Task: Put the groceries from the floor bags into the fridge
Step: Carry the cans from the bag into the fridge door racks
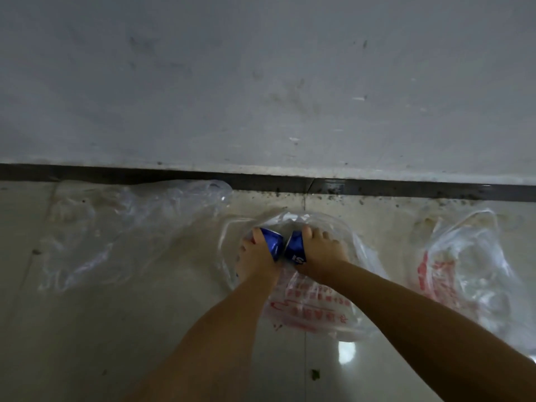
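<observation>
Groceries: two blue cans, both at the mouth of the middle floor bag.
Left bag (130,227): clear plastic, slumped flat on the floor by the wall; nothing visible inside.
Left hand (256,256): fingers wrapped round the left can (274,245).
Right hand (322,255): fingers wrapped round the right can (295,248).
Middle bag (313,309): red-printed; other contents hidden.
Right bag (464,271): red-printed, looks collapsed.
Progress: seemingly late; cans not yet lifted, fridge out of view.
</observation>
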`<state>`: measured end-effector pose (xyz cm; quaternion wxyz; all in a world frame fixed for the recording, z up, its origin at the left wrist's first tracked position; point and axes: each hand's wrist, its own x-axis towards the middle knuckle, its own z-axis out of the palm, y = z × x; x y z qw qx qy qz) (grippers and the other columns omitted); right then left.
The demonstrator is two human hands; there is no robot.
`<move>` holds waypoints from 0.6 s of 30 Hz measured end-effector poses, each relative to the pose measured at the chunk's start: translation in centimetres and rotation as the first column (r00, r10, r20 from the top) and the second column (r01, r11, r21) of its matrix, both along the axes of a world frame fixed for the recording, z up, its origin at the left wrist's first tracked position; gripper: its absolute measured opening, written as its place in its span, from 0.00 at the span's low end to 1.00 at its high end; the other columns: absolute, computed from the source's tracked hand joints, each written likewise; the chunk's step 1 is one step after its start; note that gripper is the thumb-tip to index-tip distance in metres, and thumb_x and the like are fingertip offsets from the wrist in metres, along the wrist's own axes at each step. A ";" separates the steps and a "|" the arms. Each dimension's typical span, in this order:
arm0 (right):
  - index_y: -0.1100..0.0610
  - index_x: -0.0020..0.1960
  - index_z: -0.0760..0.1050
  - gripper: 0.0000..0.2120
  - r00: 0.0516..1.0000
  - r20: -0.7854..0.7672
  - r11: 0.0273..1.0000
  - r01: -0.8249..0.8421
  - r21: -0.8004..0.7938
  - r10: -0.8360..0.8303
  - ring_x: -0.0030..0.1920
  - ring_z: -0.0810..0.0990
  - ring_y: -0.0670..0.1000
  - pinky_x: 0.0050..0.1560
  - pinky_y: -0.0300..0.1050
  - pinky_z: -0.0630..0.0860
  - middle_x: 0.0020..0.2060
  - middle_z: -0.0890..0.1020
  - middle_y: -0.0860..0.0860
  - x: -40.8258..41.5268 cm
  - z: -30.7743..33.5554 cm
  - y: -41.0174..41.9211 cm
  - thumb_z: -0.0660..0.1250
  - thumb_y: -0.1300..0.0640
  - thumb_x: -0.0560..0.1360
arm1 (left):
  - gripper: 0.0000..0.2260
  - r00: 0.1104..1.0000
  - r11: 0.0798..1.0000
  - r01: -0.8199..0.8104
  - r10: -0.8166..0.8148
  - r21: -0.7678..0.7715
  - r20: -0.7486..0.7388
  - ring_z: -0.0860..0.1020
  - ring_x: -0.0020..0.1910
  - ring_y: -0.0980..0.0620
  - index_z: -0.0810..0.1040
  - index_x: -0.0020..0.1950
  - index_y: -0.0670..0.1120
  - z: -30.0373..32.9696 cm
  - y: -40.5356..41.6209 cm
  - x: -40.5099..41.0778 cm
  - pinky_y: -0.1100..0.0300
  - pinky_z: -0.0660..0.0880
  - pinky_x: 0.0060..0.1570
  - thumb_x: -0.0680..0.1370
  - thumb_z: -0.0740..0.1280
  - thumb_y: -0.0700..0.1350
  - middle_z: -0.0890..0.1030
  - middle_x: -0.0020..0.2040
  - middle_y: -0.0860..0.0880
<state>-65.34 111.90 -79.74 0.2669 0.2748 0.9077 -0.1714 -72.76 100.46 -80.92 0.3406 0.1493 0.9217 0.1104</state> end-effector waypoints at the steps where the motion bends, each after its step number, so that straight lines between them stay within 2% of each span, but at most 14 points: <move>1: 0.57 0.69 0.58 0.34 0.999 -0.018 0.999 0.033 -0.005 -0.033 0.62 0.72 0.59 0.59 0.52 0.71 0.64 0.71 0.58 0.5 0.4 -0.2 0.68 0.45 0.71 | 0.40 0.999 0.997 -0.031 0.029 0.066 0.025 0.68 0.65 0.40 0.52 0.74 0.44 0.2 0.0 -0.1 0.48 0.70 0.63 0.71 0.71 0.52 0.66 0.67 0.38; 4: 0.58 0.68 0.60 0.35 0.952 -0.099 0.954 0.278 -0.111 -0.289 0.61 0.72 0.59 0.60 0.53 0.73 0.62 0.72 0.57 2.6 3.1 -0.9 0.70 0.46 0.69 | 0.40 0.958 0.928 -0.220 0.148 0.301 0.244 0.77 0.54 0.43 0.64 0.67 0.44 2.3 -0.9 0.0 0.48 0.76 0.53 0.61 0.76 0.53 0.75 0.58 0.42; 7: 0.57 0.64 0.64 0.33 0.839 -0.144 0.843 0.487 -0.229 -0.524 0.57 0.75 0.56 0.56 0.53 0.76 0.57 0.75 0.55 5.5 7.1 -2.7 0.74 0.47 0.66 | 0.36 0.934 0.929 -0.216 0.107 0.299 0.341 0.77 0.50 0.45 0.64 0.65 0.47 6.8 -2.8 1.1 0.51 0.77 0.48 0.62 0.77 0.47 0.75 0.55 0.46; 10: 0.57 0.62 0.64 0.32 0.783 -0.110 0.774 0.564 -0.289 -0.612 0.55 0.76 0.56 0.54 0.52 0.77 0.57 0.75 0.54 7.7 12.3 -3.9 0.76 0.49 0.65 | 0.37 0.938 0.942 -0.183 0.082 0.280 0.338 0.78 0.50 0.45 0.63 0.66 0.48 12.4 -4.4 2.7 0.50 0.78 0.49 0.62 0.77 0.48 0.74 0.57 0.45; 13: 0.57 0.62 0.64 0.32 0.732 -0.093 0.710 0.610 -0.354 -0.675 0.51 0.76 0.53 0.48 0.45 0.75 0.54 0.75 0.53 9.0 18.9 -4.6 0.76 0.50 0.66 | 0.36 0.935 0.957 -0.144 0.048 0.252 0.351 0.78 0.50 0.44 0.63 0.66 0.46 19.2 -5.8 4.1 0.51 0.77 0.48 0.63 0.77 0.45 0.75 0.57 0.44; 18: 0.59 0.60 0.64 0.30 0.734 -0.098 0.711 0.601 -0.365 -0.672 0.51 0.76 0.55 0.46 0.46 0.74 0.54 0.75 0.55 10.5 32.5 -5.2 0.75 0.49 0.67 | 0.35 0.948 0.971 -0.003 -0.073 0.238 0.310 0.76 0.52 0.45 0.63 0.67 0.46 33.0 -7.1 5.3 0.50 0.77 0.50 0.65 0.77 0.45 0.74 0.59 0.45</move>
